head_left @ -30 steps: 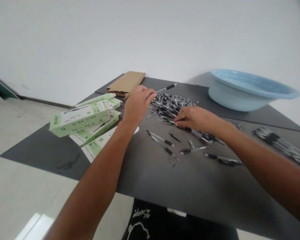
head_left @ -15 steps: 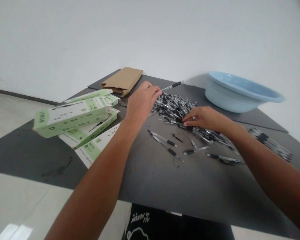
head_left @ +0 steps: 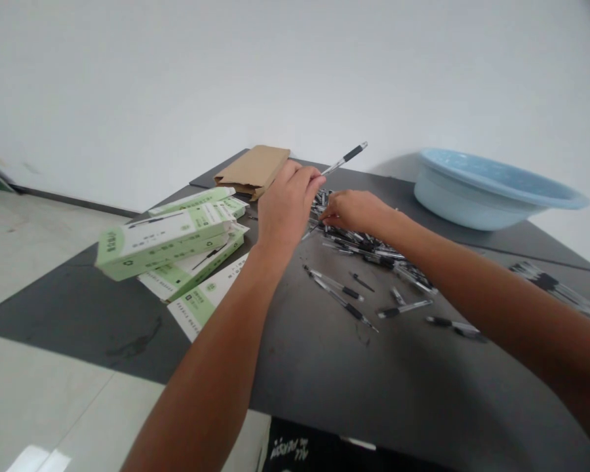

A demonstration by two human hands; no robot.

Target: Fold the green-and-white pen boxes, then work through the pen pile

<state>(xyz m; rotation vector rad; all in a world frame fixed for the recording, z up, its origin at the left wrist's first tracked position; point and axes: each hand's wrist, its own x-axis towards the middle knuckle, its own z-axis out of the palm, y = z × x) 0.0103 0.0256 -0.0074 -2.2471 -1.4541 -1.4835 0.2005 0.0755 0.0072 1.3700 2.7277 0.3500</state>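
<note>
My left hand [head_left: 289,200] is closed on a clear pen with a black grip [head_left: 353,153], which points up and to the right above the table. Just right of it, my right hand [head_left: 354,211] reaches down at the left part of a heap of pens [head_left: 381,248]. Its fingers are pressed together; whatever they hold is too small to make out. Several loose pens lie in front of the heap, among them a long one [head_left: 344,303] and a short one with a black grip [head_left: 404,309].
Green and white pen boxes [head_left: 164,239] are stacked at the left of the dark table [head_left: 314,367]. A brown paper packet [head_left: 253,169] lies behind them. At the back right stands a light blue basin [head_left: 476,196]; a row of pens [head_left: 560,288] is at the right edge.
My right hand has moved left across the heap, close to my left hand. The pen in my left hand now tilts more steeply upward. The view has shifted slightly.
</note>
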